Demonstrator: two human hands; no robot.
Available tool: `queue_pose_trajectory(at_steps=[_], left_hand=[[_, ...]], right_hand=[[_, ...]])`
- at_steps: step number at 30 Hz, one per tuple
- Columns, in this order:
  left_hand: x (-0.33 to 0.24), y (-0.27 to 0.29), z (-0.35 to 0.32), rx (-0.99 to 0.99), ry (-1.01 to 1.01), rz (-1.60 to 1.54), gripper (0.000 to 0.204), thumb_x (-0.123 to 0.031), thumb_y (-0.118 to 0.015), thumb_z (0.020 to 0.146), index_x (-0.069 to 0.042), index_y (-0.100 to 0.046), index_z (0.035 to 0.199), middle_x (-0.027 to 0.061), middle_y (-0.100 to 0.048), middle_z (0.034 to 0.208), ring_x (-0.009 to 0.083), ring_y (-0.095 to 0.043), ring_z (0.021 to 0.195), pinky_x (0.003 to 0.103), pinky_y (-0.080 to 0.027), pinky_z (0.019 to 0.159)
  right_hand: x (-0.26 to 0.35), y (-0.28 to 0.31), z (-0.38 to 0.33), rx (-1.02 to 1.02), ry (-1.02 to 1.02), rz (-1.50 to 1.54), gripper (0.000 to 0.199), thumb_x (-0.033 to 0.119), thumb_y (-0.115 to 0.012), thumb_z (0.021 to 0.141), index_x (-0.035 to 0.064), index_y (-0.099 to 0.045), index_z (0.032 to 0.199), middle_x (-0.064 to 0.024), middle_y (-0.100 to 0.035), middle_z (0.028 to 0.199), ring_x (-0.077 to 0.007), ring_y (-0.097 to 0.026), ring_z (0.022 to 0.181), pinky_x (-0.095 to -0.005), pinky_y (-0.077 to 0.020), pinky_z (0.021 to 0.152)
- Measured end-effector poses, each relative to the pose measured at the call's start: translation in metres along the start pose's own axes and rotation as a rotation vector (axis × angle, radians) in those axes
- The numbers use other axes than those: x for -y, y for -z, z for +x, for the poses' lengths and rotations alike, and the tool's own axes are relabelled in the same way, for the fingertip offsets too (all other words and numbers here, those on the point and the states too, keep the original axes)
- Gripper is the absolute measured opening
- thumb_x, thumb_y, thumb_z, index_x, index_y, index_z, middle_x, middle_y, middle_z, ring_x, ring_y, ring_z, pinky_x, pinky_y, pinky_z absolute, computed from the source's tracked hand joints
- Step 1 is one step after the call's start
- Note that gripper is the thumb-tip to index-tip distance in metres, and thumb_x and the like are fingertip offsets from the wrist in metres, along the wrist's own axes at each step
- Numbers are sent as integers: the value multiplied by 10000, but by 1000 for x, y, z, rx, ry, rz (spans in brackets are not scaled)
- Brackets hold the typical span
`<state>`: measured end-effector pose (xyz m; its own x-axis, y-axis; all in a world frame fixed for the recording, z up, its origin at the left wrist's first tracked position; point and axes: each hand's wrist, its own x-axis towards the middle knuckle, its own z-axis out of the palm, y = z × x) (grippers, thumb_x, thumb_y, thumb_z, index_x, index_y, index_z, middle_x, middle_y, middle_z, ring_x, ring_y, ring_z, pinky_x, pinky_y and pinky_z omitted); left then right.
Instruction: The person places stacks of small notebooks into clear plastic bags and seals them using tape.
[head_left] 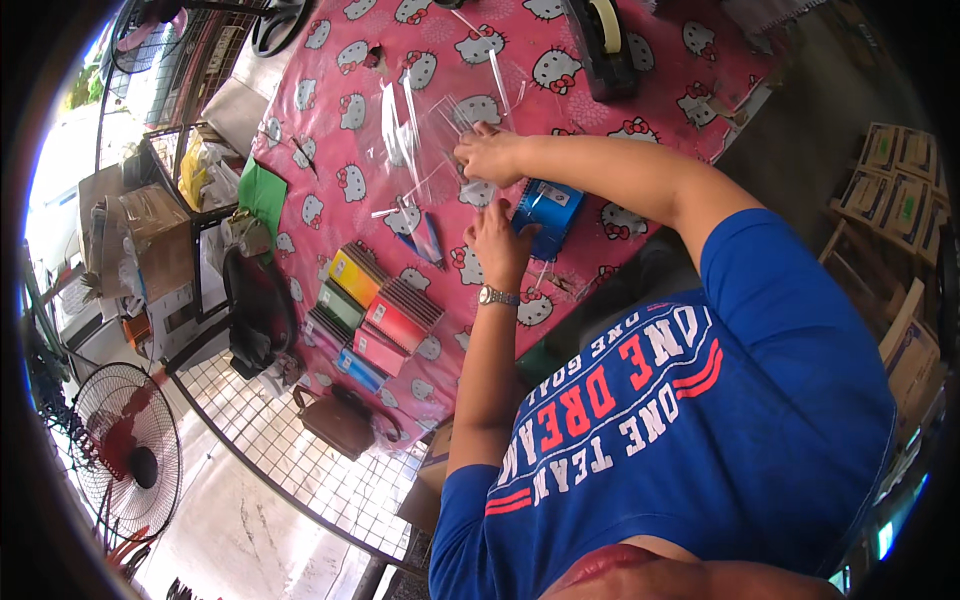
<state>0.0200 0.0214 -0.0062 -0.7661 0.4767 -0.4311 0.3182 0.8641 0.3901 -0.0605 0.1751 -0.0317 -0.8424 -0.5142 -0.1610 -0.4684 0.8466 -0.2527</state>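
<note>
Clear plastic bags (pixel 405 135) lie on the table in front of me, glossy with reflections. My right hand (pixel 490 157) reaches across from the right, its bent fingers gripping the edge of the plastic. Nearer to me is my left hand (pixel 495 240), with a wristwatch (pixel 498 296) on its wrist. Its fingers are apart, and the thumb is at the left edge of a blue spiral notebook (pixel 550 205), which lies partly under my right forearm. Left of this hand rest blue pens (pixel 427 240).
Small spiral notebooks (pixel 400 315) in several colours lie on the pink patterned tablecloth (pixel 345 85). A black tape dispenser (pixel 602 60) stands at the far side. A brown bag (pixel 338 420) is at the near left edge, a fan (pixel 125 450) farther left. Cardboard boxes (pixel 890 190) are stacked at right.
</note>
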Motion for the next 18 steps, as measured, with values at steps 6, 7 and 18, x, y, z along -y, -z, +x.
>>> queue_pose_trajectory(at_steps=[6, 7, 18], left_hand=[[-20, 11, -8, -432, -97, 346, 1201, -408, -830, 560, -38, -120, 1455, 148, -363, 1423, 369, -348, 1279, 544, -70, 1112], [-25, 15, -8, -436, -98, 346, 1201, -408, -830, 560, -38, -120, 1455, 148, -363, 1423, 369, -348, 1279, 544, -70, 1112], [-25, -19, -13, -388, -67, 227, 225, -202, -701, 705, -94, -701, 902, 86, -609, 837, 254, -565, 914, 400, -431, 835]], right_hand=[[13, 43, -49, 137, 8, 316, 577, 49, -585, 704, 124, -448, 1259, -136, -624, 1038, -277, -518, 1137, -528, -257, 996], [9, 39, -59, 135, 9, 313, 577, 49, -585, 704, 124, -448, 1259, -136, -624, 1038, -277, -518, 1137, -528, -257, 996], [47, -26, -184, -492, -46, 44, 322, 310, -605, 763, 119, -641, 1020, -137, -569, 1127, -259, -474, 1136, -498, -240, 1024]])
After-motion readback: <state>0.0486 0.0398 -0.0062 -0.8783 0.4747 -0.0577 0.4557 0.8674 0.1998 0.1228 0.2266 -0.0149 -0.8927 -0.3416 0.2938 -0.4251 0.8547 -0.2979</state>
